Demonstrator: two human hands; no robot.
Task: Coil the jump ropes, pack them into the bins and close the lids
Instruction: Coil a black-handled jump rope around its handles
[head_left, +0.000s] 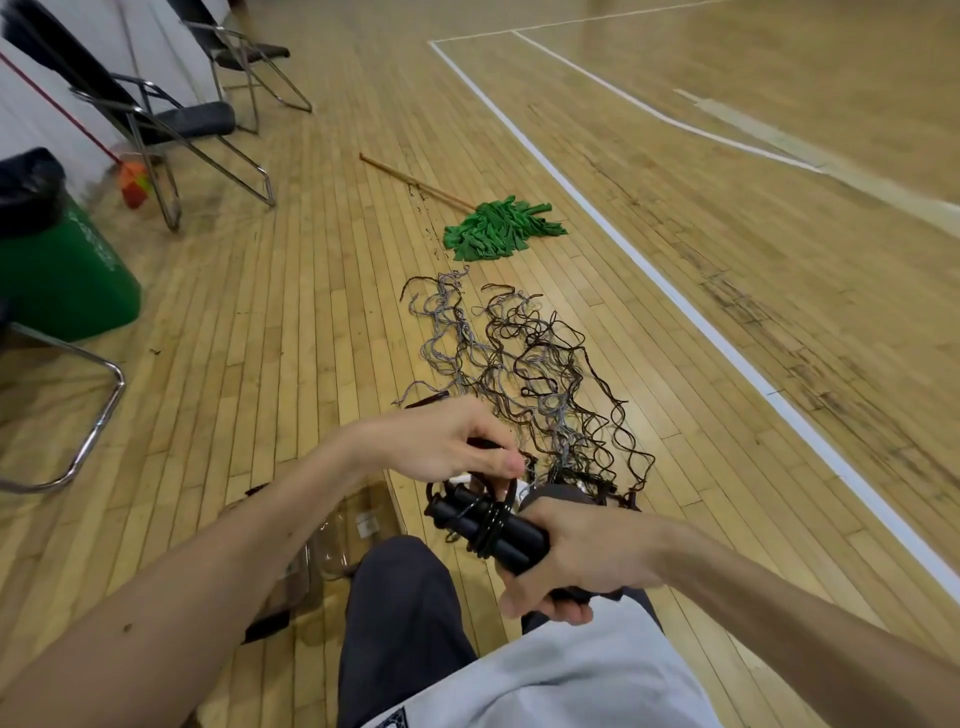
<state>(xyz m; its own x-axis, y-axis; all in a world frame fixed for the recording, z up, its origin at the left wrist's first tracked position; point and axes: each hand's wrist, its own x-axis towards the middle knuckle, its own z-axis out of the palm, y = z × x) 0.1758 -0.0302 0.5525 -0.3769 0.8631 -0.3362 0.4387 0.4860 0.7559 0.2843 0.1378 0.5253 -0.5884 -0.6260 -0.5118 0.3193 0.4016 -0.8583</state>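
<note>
My right hand grips a pair of black jump rope handles held side by side, with thin black cord wound several times around their middle. My left hand is just above and beyond them, thumb and fingers pinched on the cord of that rope. Several more jump ropes, black and grey, lie in wavy strands on the wooden floor ahead of my hands. A clear plastic bin sits on the floor by my left knee, partly hidden under my left forearm.
A green mop with a wooden stick lies on the floor beyond the ropes. Folding chairs stand at the left, with a green trash bin and a chair leg nearer me. A white court line runs along the right.
</note>
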